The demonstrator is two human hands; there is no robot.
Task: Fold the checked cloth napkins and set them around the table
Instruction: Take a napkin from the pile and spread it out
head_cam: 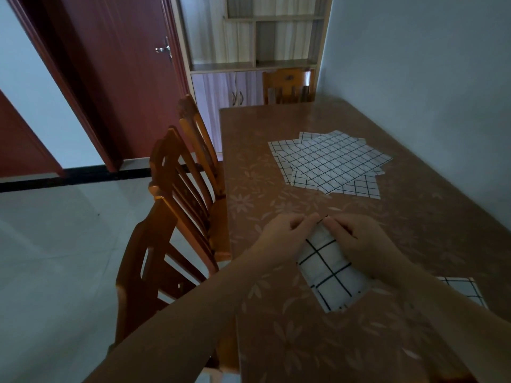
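A folded white napkin with black checks [330, 275] lies on the brown flowered table [290, 335] in front of me. My left hand [284, 230] and my right hand [362, 239] meet at its far end, and the fingertips of both pinch the cloth's top edge there. Several unfolded checked napkins [329, 161] lie spread in a loose pile further back on the table. Part of another checked napkin [467, 290] shows at the right, behind my right forearm.
Three wooden chairs [177, 217] stand along the table's left side, and another chair [287, 85] at its far end. A shelf cabinet [249, 51] and a red door [124, 64] are behind. The wall runs along the table's right.
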